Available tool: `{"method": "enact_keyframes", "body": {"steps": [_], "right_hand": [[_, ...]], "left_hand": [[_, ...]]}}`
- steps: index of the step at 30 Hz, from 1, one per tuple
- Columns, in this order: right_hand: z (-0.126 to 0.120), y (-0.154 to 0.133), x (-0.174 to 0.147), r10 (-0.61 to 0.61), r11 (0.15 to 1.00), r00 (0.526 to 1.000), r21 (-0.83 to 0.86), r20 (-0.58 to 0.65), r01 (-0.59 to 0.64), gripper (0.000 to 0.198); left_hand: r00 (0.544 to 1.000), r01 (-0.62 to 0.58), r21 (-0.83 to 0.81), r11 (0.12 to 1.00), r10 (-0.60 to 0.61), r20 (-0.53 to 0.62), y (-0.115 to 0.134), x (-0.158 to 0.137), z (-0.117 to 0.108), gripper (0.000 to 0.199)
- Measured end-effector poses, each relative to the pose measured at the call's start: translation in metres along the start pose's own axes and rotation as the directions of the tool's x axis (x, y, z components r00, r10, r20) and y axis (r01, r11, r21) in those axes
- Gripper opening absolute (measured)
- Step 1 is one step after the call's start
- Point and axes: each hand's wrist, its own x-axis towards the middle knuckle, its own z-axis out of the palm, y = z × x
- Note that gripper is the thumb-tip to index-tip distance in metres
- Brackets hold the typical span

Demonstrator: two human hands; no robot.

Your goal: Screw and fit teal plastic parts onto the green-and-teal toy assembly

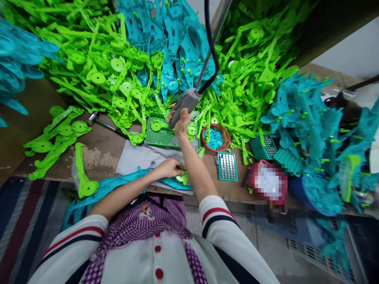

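Observation:
My right hand (181,123) grips a grey powered screwdriver (185,105) that hangs on a black cable, its tip down over a green tray (156,138) holding small screws. My left hand (170,168) presses on a teal and green plastic part (181,179) that lies on a white cloth (139,157) at the table's near edge.
Heaps of green (112,75) and teal (302,118) plastic parts crowd the back and right of the table. A red basket of teal pieces (216,137), a small teal screw tray (227,166), a hammer (103,123) and a red container (268,182) lie nearby.

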Motion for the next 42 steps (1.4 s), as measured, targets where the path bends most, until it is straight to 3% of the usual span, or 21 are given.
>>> {"method": "enact_keyframes", "body": {"steps": [4,7,12,15,19,28,42], "right_hand": [[-0.009,-0.019,0.002,-0.026,0.999,0.999,0.036,-0.037,0.028,0.083],[-0.034,-0.046,-0.011,-0.013,0.999,0.998,0.035,-0.065,0.015,0.087],[-0.088,-0.093,-0.086,-0.020,0.999,1.000,0.039,-0.019,0.021,0.081],[-0.101,-0.102,-0.131,0.015,1.000,0.998,0.021,-0.068,-0.014,0.079],[-0.101,-0.096,-0.154,0.106,0.994,0.988,0.032,-0.113,-0.103,0.085],[-0.103,-0.095,-0.170,0.116,0.993,0.990,0.040,-0.081,-0.113,0.090],[-0.088,-0.082,-0.164,0.165,0.978,0.986,0.128,0.004,-0.164,0.091]], "left_hand": [[1.000,0.009,0.002,1.000,-0.009,-0.002,0.000,-0.001,0.000,0.017],[1.000,0.001,-0.010,1.000,-0.001,0.002,-0.001,-0.001,0.000,0.017],[0.999,-0.037,-0.052,0.998,0.037,-0.003,-0.007,0.000,0.002,0.015],[1.000,-0.028,-0.041,0.999,0.028,-0.006,-0.008,0.000,0.002,0.013],[1.000,-0.013,-0.044,0.999,0.012,-0.016,-0.007,-0.001,0.002,0.012],[0.999,-0.022,-0.072,0.997,0.020,-0.027,-0.009,-0.002,0.004,0.015],[0.994,-0.084,-0.065,0.994,0.079,-0.078,-0.008,-0.002,0.004,0.011]]}}
